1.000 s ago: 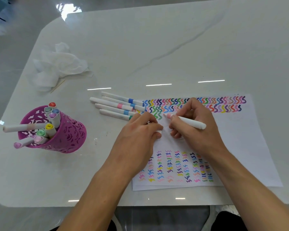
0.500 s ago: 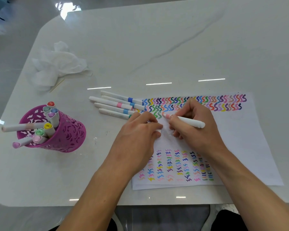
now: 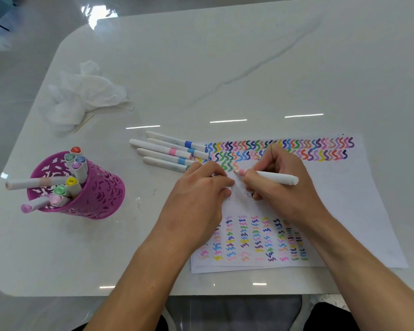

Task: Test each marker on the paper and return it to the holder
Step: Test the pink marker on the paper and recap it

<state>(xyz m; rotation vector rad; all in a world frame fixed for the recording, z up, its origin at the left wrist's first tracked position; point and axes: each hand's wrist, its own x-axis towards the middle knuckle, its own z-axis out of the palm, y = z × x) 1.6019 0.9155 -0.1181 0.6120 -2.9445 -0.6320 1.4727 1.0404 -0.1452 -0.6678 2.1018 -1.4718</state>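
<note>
My right hand [image 3: 280, 185] grips a white marker [image 3: 276, 177] with a pink collar, its tip touching the white paper [image 3: 359, 211] just below a fresh orange squiggle. My left hand [image 3: 198, 199] rests curled on the paper's left part; a small white piece, maybe the cap, shows at its fingertips. Rows of coloured squiggles cover the paper's top and bottom. Several white markers [image 3: 167, 151] lie side by side left of the paper. A purple perforated holder [image 3: 98, 194] with several capped markers stands at the left.
A crumpled white tissue [image 3: 86, 94] and a thin wooden stick [image 3: 84, 123] lie at the back left. The white marble table [image 3: 225, 68] ends in a front edge close to my body. A second sheet peeks out under the paper's bottom edge.
The marker tip has drawn an orange wavy line downward under the green squiggles. My left hand has barely moved.
</note>
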